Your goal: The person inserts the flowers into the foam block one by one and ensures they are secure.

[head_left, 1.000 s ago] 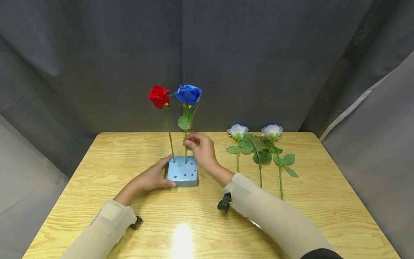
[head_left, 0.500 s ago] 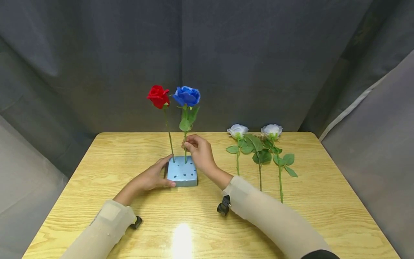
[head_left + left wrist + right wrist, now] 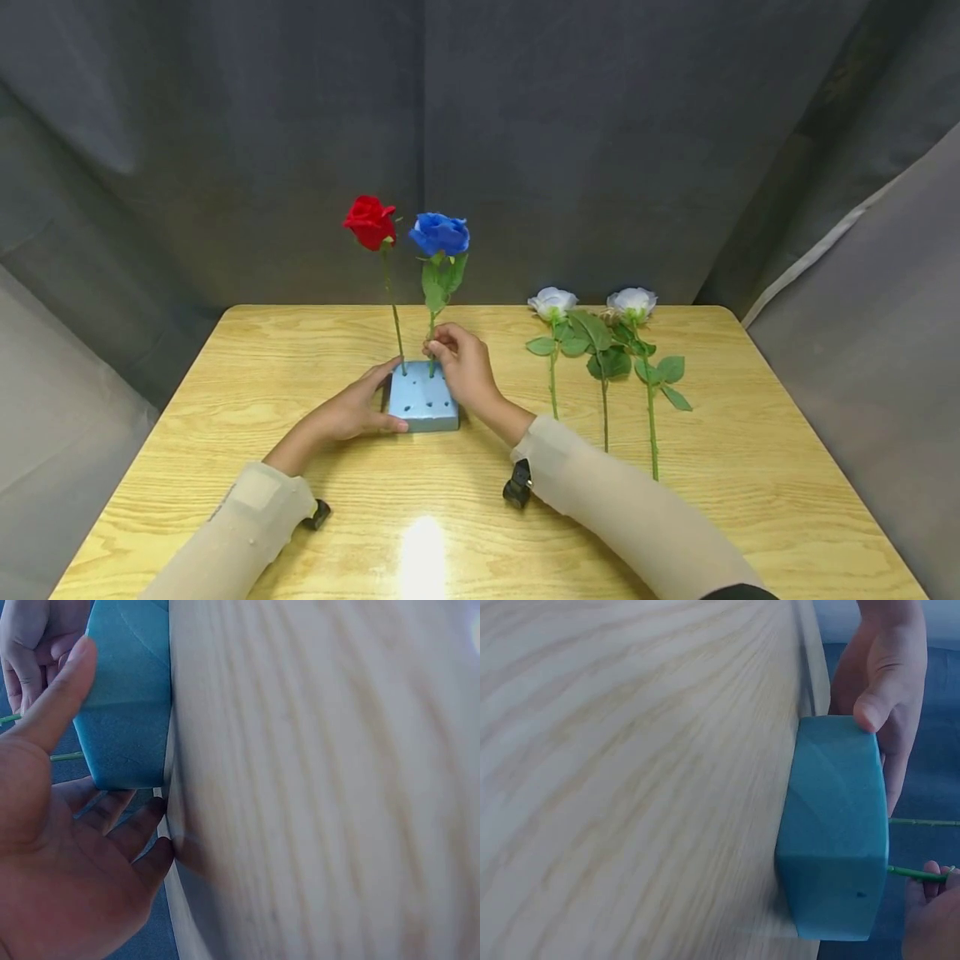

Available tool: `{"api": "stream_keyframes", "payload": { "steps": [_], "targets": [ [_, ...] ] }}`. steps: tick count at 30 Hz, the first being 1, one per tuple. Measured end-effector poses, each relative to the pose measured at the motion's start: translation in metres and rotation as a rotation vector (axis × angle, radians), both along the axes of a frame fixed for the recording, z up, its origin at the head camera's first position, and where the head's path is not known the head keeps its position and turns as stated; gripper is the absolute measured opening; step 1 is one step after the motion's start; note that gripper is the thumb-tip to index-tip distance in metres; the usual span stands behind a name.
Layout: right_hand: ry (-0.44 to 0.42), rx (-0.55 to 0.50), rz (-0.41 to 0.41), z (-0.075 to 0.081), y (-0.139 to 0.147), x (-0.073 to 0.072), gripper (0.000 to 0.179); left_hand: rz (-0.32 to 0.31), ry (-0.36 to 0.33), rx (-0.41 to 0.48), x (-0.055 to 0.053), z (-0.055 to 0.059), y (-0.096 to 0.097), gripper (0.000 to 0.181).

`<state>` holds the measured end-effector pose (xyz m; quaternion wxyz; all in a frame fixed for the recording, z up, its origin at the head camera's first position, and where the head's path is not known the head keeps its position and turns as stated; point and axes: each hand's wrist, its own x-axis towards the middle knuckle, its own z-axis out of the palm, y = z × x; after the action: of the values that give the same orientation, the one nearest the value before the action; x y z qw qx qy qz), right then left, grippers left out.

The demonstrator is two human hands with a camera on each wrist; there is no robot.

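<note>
Right hand (image 3: 467, 367) pinching blue rose (image 3: 440, 234) low down, just above light-blue block (image 3: 420, 395); long axis near upright, foot at block's far side, right of red rose (image 3: 371, 222). Left hand (image 3: 349, 412), farther off, gripping block's left side.
</note>
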<state>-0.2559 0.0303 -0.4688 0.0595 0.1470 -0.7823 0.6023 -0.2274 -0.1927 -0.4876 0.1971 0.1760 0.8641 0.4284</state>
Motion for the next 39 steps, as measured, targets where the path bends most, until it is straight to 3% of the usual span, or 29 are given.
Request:
{"api": "stream_keyframes", "payload": {
  "steps": [14,39],
  "targets": [
    [0.024,0.025,0.0,-0.004,0.002,0.001,0.012,0.0,-0.002,0.009,-0.001,-0.001,0.001,0.119],
    [-0.047,-0.094,0.043,-0.001,0.013,0.002,0.024,0.008,-0.017,0.003,0.002,0.002,0.004,0.118]
  ]
}}
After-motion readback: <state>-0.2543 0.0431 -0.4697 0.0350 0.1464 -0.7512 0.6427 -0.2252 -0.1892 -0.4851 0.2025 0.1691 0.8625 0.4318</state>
